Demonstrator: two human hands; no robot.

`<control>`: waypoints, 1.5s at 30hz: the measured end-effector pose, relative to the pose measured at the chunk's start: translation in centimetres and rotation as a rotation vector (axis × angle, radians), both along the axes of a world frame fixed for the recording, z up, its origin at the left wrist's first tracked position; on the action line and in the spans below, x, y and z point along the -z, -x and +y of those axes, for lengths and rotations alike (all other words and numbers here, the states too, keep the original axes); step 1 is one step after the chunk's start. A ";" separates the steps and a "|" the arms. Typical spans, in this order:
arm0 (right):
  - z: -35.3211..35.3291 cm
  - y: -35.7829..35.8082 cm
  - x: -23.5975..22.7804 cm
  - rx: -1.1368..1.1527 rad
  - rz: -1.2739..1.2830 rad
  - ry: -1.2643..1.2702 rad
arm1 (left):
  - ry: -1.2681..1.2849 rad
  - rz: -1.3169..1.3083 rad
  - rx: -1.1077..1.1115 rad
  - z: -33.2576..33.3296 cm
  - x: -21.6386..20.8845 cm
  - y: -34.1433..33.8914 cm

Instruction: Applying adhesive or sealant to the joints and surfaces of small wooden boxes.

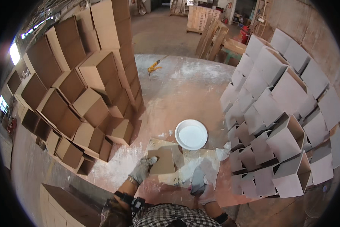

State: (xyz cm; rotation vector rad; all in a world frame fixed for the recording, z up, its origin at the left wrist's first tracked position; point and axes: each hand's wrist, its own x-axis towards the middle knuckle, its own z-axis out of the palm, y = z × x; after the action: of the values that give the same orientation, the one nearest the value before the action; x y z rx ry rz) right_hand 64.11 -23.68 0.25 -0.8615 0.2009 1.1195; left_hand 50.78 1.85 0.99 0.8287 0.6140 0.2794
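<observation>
My left hand (142,170), in a pale work glove, grips the left edge of a small brown open box (163,160), its thumb on top. Beneath the box lies a stained, white-smeared sheet (185,177). To the right my right hand (208,192) is closed round a dark grey flat-sided thing (197,181) whose kind I cannot make out; it is held beside the box, apart from it. A round white bowl (191,135) stands just beyond the box, with what looks like white liquid inside.
A tall stack of brown open boxes (69,85) rises on the left, and a stack of whitish-grey coated boxes (270,96) on the right. A yellow tool (154,67) lies toward the table's (177,90) far edge. Crumpled white material (223,151) sits right of the bowl. Wooden pallets (211,39) stand beyond.
</observation>
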 end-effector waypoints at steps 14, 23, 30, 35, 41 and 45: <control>4.6 -0.7 -1.5 -0.003 0.144 -0.201 | -0.967 0.075 0.347 0.1 3.7 5.1; 6.7 -2.7 -5.0 -0.143 -0.049 0.018 | -0.916 0.138 0.412 -1.5 4.5 2.0; 8.3 -4.9 -7.1 -0.368 -0.841 0.407 | -1.136 -0.012 0.341 -0.6 4.8 0.4; 9.7 -5.0 -7.8 -0.647 -1.987 0.431 | -0.528 -0.146 0.297 -0.9 5.9 0.5; 13.2 -2.5 -9.5 -0.903 -2.645 0.443 | -0.407 -0.128 0.212 -1.4 8.6 0.5; 16.6 -3.7 -8.8 -1.092 -2.701 0.699 | -0.328 -0.160 0.193 -1.6 9.3 0.5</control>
State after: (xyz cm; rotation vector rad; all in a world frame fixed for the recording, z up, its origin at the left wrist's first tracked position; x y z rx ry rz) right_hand 67.79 -7.05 9.02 -2.4205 -2.4111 -0.2228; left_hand 50.25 0.23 -8.29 1.1609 0.3382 0.2709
